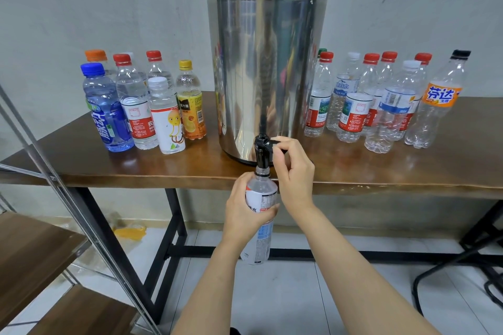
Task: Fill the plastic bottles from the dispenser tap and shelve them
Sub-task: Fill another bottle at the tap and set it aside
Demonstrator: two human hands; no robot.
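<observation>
Filling looks to be the step in hand: the left grip [246, 215] is wrapped round the middle of a clear plastic bottle with a white printed label [261, 189]. It holds the bottle upright just below the desk edge, with the uncapped mouth close up under the black tap spout [262, 156]. The right grip [295, 171] pinches the tap's short black lever [268, 142] between thumb and fingers. I cannot tell whether water is running, or how high it stands in the held bottle. By my judgement the next move calls for a mouth centred under the spout, an eye on the level, and the lever closed before the bottle comes away; capping and shelving would follow. The tap belongs to a tall cylindrical stainless-steel dispenser with a black lid [266, 62], which stands at the front edge of the brown wooden desk [381, 168]. Left of the dispenser, a cluster of capped bottles [133, 95] appears full of clear liquid. On its right, a larger cluster of capped clear bottles [381, 106] looks empty, so much of the job seems to remain. The metal-framed shelf with wooden boards [32, 247] stands at lower left.
</observation>
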